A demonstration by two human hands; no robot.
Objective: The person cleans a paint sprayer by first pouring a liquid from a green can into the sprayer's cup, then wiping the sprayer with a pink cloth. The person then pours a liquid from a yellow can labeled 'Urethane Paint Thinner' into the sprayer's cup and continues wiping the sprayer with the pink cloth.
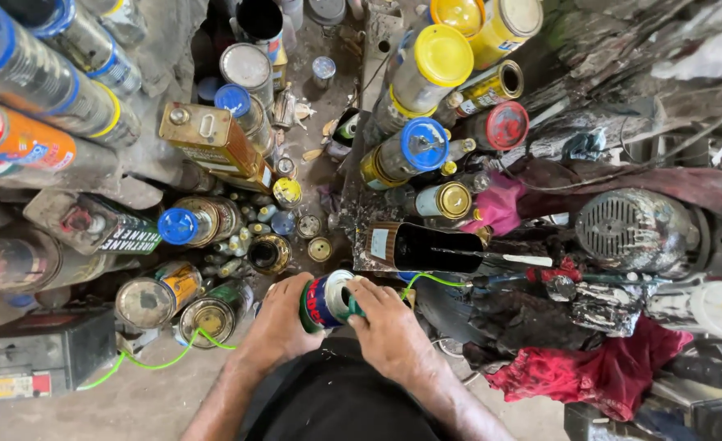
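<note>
Both hands grip small blue-and-red can (328, 300).

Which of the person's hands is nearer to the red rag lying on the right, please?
Right. The right hand grips the small can on the side towards the red rag; the left hand holds the can's far side.

Soft, even daylight fills the sharp centre, with faint shadows (deepest among the cans), while wide-lens distortion stretches and slightly blurs the edges.
</note>
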